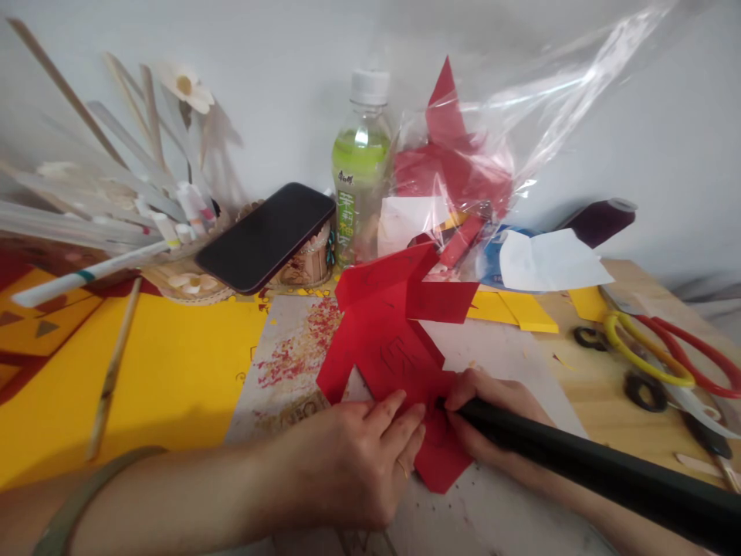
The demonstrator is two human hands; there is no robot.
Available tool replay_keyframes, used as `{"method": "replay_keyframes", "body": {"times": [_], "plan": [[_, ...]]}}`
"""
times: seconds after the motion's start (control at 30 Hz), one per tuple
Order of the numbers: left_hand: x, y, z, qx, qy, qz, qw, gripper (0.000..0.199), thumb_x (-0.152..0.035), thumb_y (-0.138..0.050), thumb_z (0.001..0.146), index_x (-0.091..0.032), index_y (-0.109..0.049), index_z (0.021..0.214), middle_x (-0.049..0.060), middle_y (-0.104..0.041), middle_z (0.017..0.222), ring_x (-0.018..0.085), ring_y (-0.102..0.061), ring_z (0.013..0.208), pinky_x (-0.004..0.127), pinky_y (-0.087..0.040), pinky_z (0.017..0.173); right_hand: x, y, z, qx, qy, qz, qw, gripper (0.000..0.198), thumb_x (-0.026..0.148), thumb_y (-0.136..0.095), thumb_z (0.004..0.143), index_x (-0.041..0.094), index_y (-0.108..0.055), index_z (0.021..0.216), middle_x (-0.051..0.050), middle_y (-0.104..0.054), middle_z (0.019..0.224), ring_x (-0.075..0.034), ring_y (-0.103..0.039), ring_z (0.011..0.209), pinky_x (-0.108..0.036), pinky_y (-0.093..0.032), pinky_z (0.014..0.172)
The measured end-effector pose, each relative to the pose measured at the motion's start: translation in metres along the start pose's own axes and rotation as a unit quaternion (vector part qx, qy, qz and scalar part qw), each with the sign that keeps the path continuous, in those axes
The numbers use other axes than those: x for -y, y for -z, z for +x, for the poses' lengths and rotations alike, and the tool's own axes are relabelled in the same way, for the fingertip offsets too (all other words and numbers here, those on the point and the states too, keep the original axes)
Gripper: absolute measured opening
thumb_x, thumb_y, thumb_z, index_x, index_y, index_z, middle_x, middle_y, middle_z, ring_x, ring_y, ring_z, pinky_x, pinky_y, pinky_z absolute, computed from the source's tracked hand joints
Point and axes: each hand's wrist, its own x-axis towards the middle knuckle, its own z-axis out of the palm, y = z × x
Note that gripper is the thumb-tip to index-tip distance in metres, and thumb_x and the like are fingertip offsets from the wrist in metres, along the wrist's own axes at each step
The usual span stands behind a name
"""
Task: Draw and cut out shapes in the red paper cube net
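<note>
A folded red paper (399, 351) with several angled flaps and thin dark drawn lines lies in front of me. My left hand (370, 455) rests on its lower left part, fingers laid out on the paper and a ring on one of them. My right hand (492, 394) is at the paper's lower right edge, its fingers closed round a long black pen (556, 455). The pen's tip meets the red paper close to my left fingertips; the exact contact is hard to see. Beneath the paper is a pale, stained board (289, 347) with red and yellow specks.
Left: yellow paper (191, 371), a thin stick (113, 371), a holder of markers (191, 208). Behind: a phone (269, 235), a green drink bottle (359, 170), a clear plastic bag (486, 147) with red paper. Right: scissors (648, 359), black rings (645, 391), a dark spool (602, 222).
</note>
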Motion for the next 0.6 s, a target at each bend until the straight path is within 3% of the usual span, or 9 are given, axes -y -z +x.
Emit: {"method": "replay_keyframes", "body": {"times": [0.3, 0.6], "plan": [[-0.0001, -0.0002, -0.0007, -0.002, 0.011, -0.005, 1.000, 0.029, -0.019, -0.052, 0.088, -0.009, -0.069, 0.109, 0.011, -0.070, 0.112, 0.025, -0.069, 0.096, 0.028, -0.056, 0.062, 0.0033, 0.0012, 0.0044, -0.007, 0.015, 0.007, 1.000, 0.018, 0.007, -0.051, 0.069, 0.024, -0.047, 0.076, 0.005, -0.060, 0.062, -0.009, -0.054, 0.050, -0.018, -0.041, 0.047], [0.0006, 0.0000, -0.0007, 0.015, -0.001, -0.001, 1.000, 0.030, -0.021, -0.054, 0.087, -0.008, -0.068, 0.110, 0.013, -0.069, 0.113, 0.024, -0.069, 0.096, 0.028, -0.057, 0.064, 0.0030, -0.0013, 0.0030, -0.010, -0.015, -0.001, 1.000, 0.017, 0.008, -0.053, 0.070, 0.024, -0.048, 0.076, 0.006, -0.059, 0.061, -0.009, -0.051, 0.049, -0.019, -0.037, 0.046]]}}
